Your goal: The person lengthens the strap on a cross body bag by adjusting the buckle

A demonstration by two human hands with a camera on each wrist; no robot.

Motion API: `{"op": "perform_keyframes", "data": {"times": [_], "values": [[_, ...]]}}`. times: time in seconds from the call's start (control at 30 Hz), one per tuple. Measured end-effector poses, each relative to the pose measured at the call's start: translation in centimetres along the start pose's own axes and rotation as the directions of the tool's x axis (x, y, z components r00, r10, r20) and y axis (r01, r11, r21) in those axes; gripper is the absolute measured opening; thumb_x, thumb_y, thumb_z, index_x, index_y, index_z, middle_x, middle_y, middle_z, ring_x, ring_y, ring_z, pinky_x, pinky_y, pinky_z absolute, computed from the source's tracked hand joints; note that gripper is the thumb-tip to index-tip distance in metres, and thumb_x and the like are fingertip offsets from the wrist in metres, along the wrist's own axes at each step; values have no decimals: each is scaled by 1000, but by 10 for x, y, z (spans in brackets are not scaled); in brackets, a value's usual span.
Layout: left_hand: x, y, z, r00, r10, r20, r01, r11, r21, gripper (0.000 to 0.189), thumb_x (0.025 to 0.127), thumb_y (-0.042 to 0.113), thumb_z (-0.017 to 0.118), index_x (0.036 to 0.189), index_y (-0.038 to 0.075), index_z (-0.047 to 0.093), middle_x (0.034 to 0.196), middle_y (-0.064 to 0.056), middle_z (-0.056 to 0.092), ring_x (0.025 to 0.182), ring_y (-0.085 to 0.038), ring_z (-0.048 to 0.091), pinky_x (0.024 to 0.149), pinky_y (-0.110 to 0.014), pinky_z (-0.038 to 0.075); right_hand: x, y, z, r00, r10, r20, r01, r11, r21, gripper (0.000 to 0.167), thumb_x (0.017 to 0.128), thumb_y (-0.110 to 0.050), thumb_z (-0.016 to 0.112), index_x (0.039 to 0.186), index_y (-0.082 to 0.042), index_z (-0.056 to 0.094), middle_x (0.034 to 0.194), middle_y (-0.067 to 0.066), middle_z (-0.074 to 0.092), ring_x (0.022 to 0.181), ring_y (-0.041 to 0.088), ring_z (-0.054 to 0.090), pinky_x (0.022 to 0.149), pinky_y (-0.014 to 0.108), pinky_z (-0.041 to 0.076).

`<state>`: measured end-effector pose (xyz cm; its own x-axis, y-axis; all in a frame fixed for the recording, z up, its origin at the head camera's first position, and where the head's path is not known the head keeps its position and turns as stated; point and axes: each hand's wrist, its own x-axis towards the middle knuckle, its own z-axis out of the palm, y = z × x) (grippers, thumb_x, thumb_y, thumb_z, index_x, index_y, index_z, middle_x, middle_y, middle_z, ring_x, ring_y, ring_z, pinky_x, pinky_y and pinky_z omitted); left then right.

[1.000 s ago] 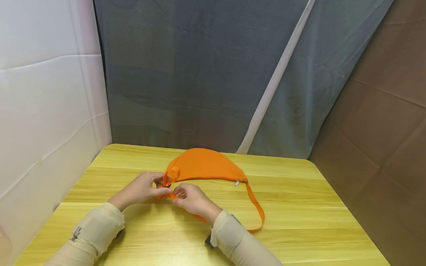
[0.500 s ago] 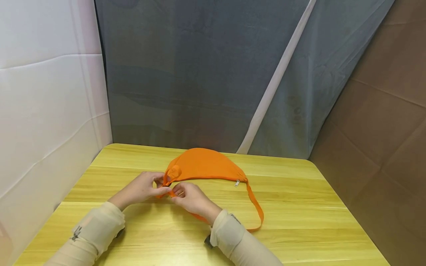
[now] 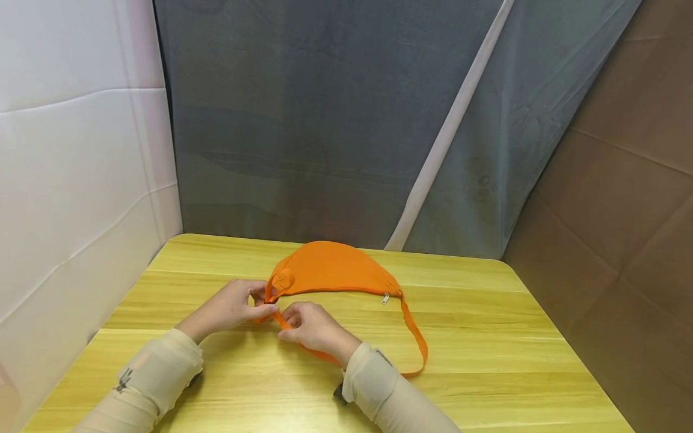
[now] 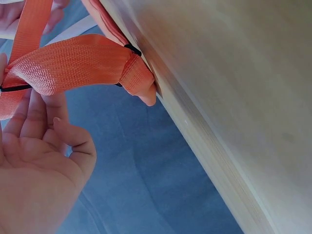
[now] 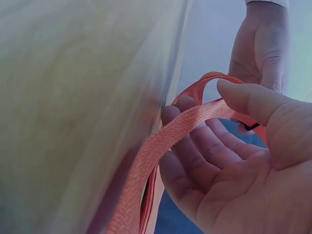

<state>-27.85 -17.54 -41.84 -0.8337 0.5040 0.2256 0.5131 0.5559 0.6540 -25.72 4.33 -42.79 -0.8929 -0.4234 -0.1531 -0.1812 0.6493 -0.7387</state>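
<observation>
An orange waist bag point(image 3: 330, 267) lies flat near the table's back edge, its strap point(image 3: 417, 337) looping toward me. At the bag's left end my left hand point(image 3: 233, 307) pinches the webbing beside a black slider point(image 4: 15, 88). A doubled length of webbing point(image 4: 78, 63) bends from there to another black fitting point(image 4: 132, 49) at the bag's corner. Just right of it, my right hand point(image 3: 316, 328) holds the strap between thumb and fingers; in the right wrist view the strap point(image 5: 168, 134) crosses the curled fingers. Parts of the fingertips are hidden by webbing.
The light wooden table point(image 3: 487, 361) ends at a grey curtain point(image 3: 325, 120) behind the bag. A white cloth wall point(image 3: 81, 180) stands on the left and a brown one point(image 3: 622, 210) on the right. A silver zip pull point(image 3: 385, 298) hangs at the bag's right end.
My right hand has shifted slightly toward me, showing more strap between the hands. The strap's right-hand loop has drawn a little to the left. My left hand stays in place.
</observation>
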Motion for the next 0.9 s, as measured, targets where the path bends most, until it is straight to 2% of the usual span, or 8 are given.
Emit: {"op": "perform_keyframes", "data": {"times": [0.23, 0.47, 0.9], "values": [[0, -1, 0, 1000, 20, 11, -20, 1000, -10, 19, 90, 31, 80, 91, 16, 66, 72, 11, 58, 68, -6, 52, 65, -25, 44, -1, -1, 0, 1000, 11, 1, -11, 1000, 12, 24, 90, -20, 79, 111, -12, 69, 96, -7, 65, 87, 8, 60, 78, 28, 51], [0, 0, -1, 1000, 8, 23, -7, 1000, -17, 23, 90, 36, 79, 89, 18, 65, 75, 10, 60, 70, -7, 54, 67, -26, 44, -2, 1, 0, 1000, 18, -1, -18, 998, 52, 22, 93, -20, 76, 112, -13, 68, 99, -8, 66, 91, 8, 61, 81, 29, 51], [-1, 0, -1, 1000, -3, 5, 3, 1000, -21, 20, 91, 34, 78, 91, 18, 67, 77, 11, 62, 72, -7, 55, 69, -28, 46, -3, 2, 1, 999, 13, 50, -23, 978, 209, 17, 98, -18, 69, 113, -11, 64, 101, -6, 68, 89, 10, 62, 77, 32, 52]]}}
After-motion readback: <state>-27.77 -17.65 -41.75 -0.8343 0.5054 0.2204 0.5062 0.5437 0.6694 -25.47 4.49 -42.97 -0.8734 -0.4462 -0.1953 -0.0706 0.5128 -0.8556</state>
